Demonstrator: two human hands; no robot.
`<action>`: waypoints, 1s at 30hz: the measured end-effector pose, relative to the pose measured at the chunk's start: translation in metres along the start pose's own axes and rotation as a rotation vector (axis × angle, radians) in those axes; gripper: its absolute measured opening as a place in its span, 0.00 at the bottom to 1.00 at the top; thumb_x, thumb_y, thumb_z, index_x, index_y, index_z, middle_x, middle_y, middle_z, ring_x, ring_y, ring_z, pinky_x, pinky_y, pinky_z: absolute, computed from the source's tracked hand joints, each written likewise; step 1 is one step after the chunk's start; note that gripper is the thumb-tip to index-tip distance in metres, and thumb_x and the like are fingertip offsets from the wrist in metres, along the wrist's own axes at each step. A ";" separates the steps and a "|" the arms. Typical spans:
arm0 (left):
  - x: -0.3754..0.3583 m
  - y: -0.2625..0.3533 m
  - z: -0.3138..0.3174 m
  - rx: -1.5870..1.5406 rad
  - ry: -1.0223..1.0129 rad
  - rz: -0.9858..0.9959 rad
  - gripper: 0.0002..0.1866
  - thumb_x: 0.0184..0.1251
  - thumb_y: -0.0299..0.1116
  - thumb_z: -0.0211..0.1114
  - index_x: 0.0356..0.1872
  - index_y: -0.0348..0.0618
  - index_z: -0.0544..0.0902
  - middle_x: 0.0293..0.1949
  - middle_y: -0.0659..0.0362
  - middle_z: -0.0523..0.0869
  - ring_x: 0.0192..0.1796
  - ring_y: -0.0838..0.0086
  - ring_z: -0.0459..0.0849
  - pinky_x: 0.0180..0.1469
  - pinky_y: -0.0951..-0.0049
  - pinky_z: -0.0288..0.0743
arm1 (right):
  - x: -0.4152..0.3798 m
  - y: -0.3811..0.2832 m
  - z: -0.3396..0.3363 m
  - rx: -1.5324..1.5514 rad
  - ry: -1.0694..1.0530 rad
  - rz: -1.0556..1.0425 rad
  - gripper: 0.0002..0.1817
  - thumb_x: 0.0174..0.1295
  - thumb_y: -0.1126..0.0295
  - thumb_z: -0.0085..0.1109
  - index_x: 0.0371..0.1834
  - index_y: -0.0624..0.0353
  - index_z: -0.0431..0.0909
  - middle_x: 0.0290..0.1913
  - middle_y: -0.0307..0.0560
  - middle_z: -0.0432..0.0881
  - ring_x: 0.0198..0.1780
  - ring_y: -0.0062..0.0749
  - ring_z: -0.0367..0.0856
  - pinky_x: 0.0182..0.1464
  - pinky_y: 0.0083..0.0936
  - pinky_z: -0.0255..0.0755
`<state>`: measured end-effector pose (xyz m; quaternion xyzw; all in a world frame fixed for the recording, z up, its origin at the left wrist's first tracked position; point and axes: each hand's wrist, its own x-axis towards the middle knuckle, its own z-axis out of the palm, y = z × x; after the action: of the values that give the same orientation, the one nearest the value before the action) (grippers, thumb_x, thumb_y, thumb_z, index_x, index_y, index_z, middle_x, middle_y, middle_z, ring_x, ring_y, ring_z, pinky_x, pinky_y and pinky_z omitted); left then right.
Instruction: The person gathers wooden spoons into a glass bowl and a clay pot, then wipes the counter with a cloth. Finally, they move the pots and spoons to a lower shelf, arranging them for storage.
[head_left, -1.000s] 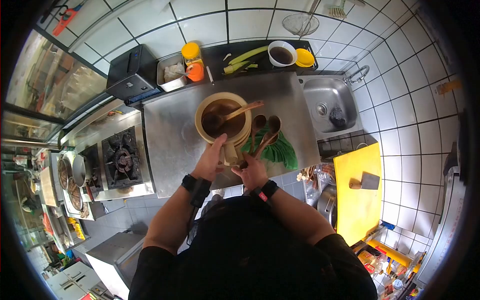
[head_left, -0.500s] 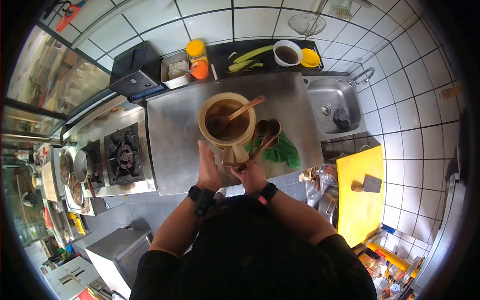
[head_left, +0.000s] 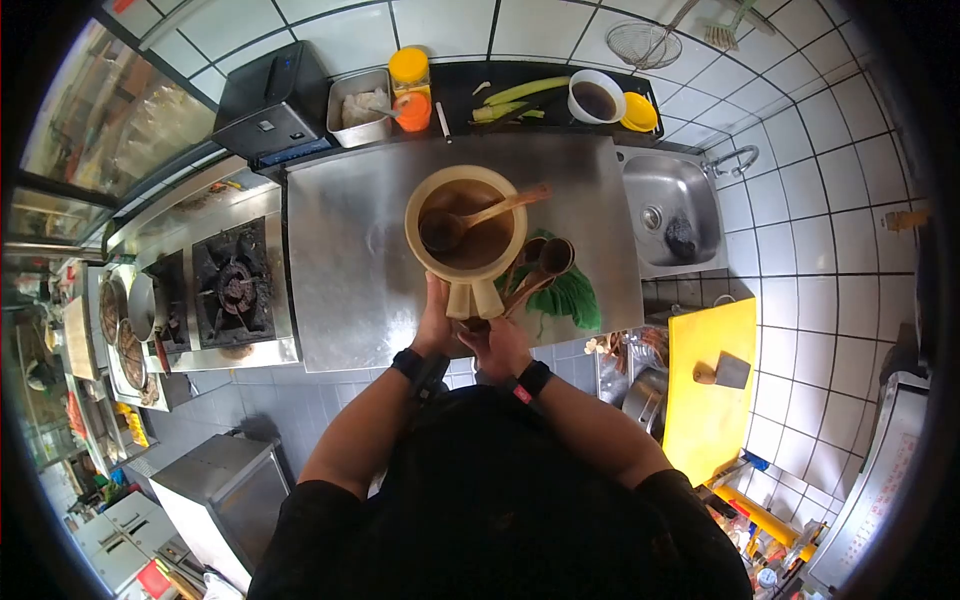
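Note:
A beige clay pot (head_left: 415,241) with brown liquid is at the middle of the steel counter. A wooden ladle (head_left: 490,212) rests in it, its handle over the right rim. Two stubby handle-like parts (head_left: 487,298) point toward me. My left hand (head_left: 433,325) is against the pot's lower left side, fingers partly hidden beneath it. My right hand (head_left: 500,350) is closed around the handle end, with its fingertips partly hidden. Several wooden spoons (head_left: 552,258) lie right of the pot over green leaves (head_left: 570,300); their handles run toward my right hand.
A gas stove (head_left: 237,285) is left of the counter (head_left: 340,240), a sink (head_left: 678,215) right. Behind stand a metal tray (head_left: 360,110), yellow-lidded jar (head_left: 408,68), celery-like stalks (head_left: 520,100) and white bowl (head_left: 595,97). A cleaver (head_left: 733,371) lies on a yellow board (head_left: 700,430).
My left hand has moved from open beside the pot to its lower left side. The pot looks slightly larger and higher in view. The camera view has shifted a little.

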<state>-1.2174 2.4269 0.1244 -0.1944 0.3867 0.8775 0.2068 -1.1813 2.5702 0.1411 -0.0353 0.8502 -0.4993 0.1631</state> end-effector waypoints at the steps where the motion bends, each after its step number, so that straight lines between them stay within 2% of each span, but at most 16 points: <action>1: 0.003 -0.006 -0.006 -0.019 -0.057 0.028 0.42 0.74 0.72 0.36 0.72 0.48 0.67 0.62 0.57 0.78 0.62 0.68 0.78 0.60 0.65 0.75 | 0.001 0.003 0.001 -0.048 -0.046 0.000 0.14 0.60 0.68 0.69 0.46 0.62 0.79 0.39 0.49 0.89 0.43 0.42 0.88 0.45 0.38 0.80; 2: 0.002 -0.003 -0.001 -0.021 -0.062 0.029 0.42 0.74 0.72 0.36 0.72 0.48 0.67 0.62 0.57 0.78 0.62 0.68 0.78 0.60 0.65 0.75 | 0.001 0.001 0.001 -0.053 -0.043 -0.001 0.14 0.60 0.68 0.69 0.46 0.62 0.79 0.39 0.49 0.89 0.43 0.42 0.88 0.45 0.38 0.80; 4: -0.007 0.008 0.014 -0.081 0.004 -0.051 0.42 0.73 0.73 0.35 0.67 0.47 0.71 0.54 0.59 0.83 0.52 0.70 0.83 0.50 0.68 0.80 | 0.000 -0.007 0.002 -0.088 -0.042 -0.009 0.17 0.61 0.67 0.68 0.50 0.62 0.78 0.41 0.51 0.88 0.45 0.46 0.87 0.46 0.40 0.79; 8: 0.008 -0.005 -0.025 -0.079 -0.117 -0.186 0.41 0.73 0.73 0.35 0.62 0.48 0.75 0.46 0.60 0.84 0.44 0.72 0.84 0.40 0.72 0.79 | 0.003 -0.012 0.005 -0.176 0.034 -0.154 0.21 0.63 0.67 0.66 0.56 0.62 0.74 0.43 0.52 0.87 0.47 0.51 0.86 0.47 0.42 0.79; 9: 0.019 -0.012 -0.044 -0.204 -0.350 -0.143 0.42 0.73 0.73 0.36 0.65 0.45 0.72 0.51 0.56 0.82 0.50 0.69 0.83 0.46 0.70 0.79 | 0.005 -0.008 0.005 -0.075 -0.026 -0.086 0.24 0.62 0.66 0.67 0.59 0.62 0.73 0.43 0.52 0.86 0.47 0.51 0.86 0.48 0.42 0.78; 11: 0.022 -0.016 -0.047 -0.323 -0.591 -0.104 0.43 0.73 0.73 0.37 0.69 0.43 0.69 0.57 0.52 0.80 0.56 0.65 0.81 0.52 0.68 0.79 | 0.001 0.007 0.004 0.028 -0.079 -0.019 0.26 0.62 0.66 0.68 0.61 0.62 0.71 0.42 0.52 0.86 0.48 0.50 0.85 0.49 0.42 0.78; 12: 0.017 -0.013 -0.033 -0.211 -0.190 0.062 0.42 0.75 0.68 0.42 0.73 0.41 0.63 0.63 0.49 0.75 0.63 0.63 0.75 0.59 0.66 0.75 | -0.004 0.016 0.002 -0.021 -0.107 0.036 0.27 0.62 0.66 0.68 0.61 0.62 0.70 0.46 0.52 0.85 0.51 0.48 0.84 0.52 0.42 0.78; 14: 0.007 0.003 -0.009 -0.098 0.205 0.229 0.43 0.76 0.64 0.47 0.76 0.38 0.57 0.69 0.46 0.70 0.70 0.60 0.70 0.66 0.64 0.71 | -0.009 0.028 -0.005 -0.075 -0.132 0.088 0.27 0.61 0.66 0.69 0.61 0.63 0.70 0.49 0.52 0.84 0.54 0.46 0.83 0.55 0.42 0.78; 16: -0.016 0.043 0.028 0.530 0.424 0.578 0.44 0.76 0.51 0.56 0.79 0.35 0.45 0.77 0.45 0.57 0.78 0.60 0.55 0.74 0.65 0.60 | -0.017 0.034 -0.008 1.201 0.140 0.551 0.14 0.66 0.68 0.64 0.50 0.60 0.74 0.43 0.44 0.81 0.47 0.32 0.82 0.55 0.34 0.77; 18: -0.018 0.075 0.056 0.563 0.440 0.560 0.41 0.75 0.47 0.59 0.78 0.35 0.51 0.74 0.46 0.62 0.76 0.61 0.61 0.72 0.67 0.62 | -0.027 0.036 -0.013 0.936 0.149 0.315 0.16 0.68 0.62 0.64 0.50 0.59 0.73 0.47 0.42 0.78 0.50 0.28 0.78 0.58 0.32 0.74; 20: -0.007 0.090 0.061 0.597 0.451 0.553 0.38 0.74 0.42 0.61 0.76 0.34 0.56 0.71 0.46 0.68 0.73 0.62 0.67 0.70 0.69 0.65 | -0.024 0.005 -0.039 1.086 0.315 0.543 0.16 0.69 0.62 0.62 0.52 0.60 0.72 0.47 0.42 0.78 0.50 0.27 0.78 0.58 0.29 0.73; 21: 0.000 0.094 0.054 0.513 0.320 0.479 0.33 0.74 0.41 0.61 0.72 0.34 0.62 0.66 0.48 0.73 0.68 0.64 0.71 0.68 0.70 0.67 | -0.019 0.009 -0.043 1.088 0.319 0.538 0.16 0.69 0.62 0.62 0.52 0.60 0.72 0.47 0.42 0.78 0.50 0.27 0.78 0.58 0.29 0.73; 22: 0.006 0.095 0.047 0.430 0.190 0.403 0.29 0.74 0.39 0.60 0.69 0.34 0.67 0.61 0.50 0.78 0.63 0.66 0.76 0.65 0.70 0.69 | -0.015 0.016 -0.045 1.080 0.295 0.464 0.21 0.70 0.62 0.61 0.59 0.62 0.69 0.56 0.45 0.75 0.59 0.31 0.75 0.63 0.35 0.71; 23: 0.009 0.096 0.043 0.303 0.204 0.395 0.21 0.73 0.36 0.59 0.61 0.35 0.73 0.53 0.54 0.82 0.54 0.69 0.80 0.60 0.71 0.72 | -0.011 0.019 -0.047 1.072 0.274 0.392 0.26 0.71 0.62 0.60 0.66 0.63 0.67 0.64 0.48 0.73 0.67 0.36 0.72 0.68 0.41 0.70; 27: 0.000 0.102 0.030 0.223 0.126 0.260 0.19 0.75 0.38 0.57 0.59 0.38 0.76 0.53 0.58 0.80 0.55 0.73 0.78 0.59 0.73 0.70 | 0.023 -0.001 -0.052 1.212 0.325 0.287 0.21 0.72 0.64 0.58 0.63 0.61 0.70 0.62 0.45 0.76 0.64 0.34 0.75 0.62 0.40 0.73; 30: 0.014 0.101 0.017 0.432 0.166 0.273 0.17 0.74 0.38 0.56 0.56 0.40 0.77 0.48 0.59 0.81 0.51 0.74 0.78 0.55 0.74 0.71 | 0.046 -0.009 -0.054 1.324 0.253 0.297 0.16 0.73 0.65 0.57 0.59 0.59 0.74 0.57 0.41 0.80 0.59 0.32 0.78 0.58 0.39 0.75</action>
<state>-1.2844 2.3805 0.1887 -0.1632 0.6031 0.7755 0.0909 -1.2429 2.6010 0.1620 0.2471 0.3747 -0.8860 0.1165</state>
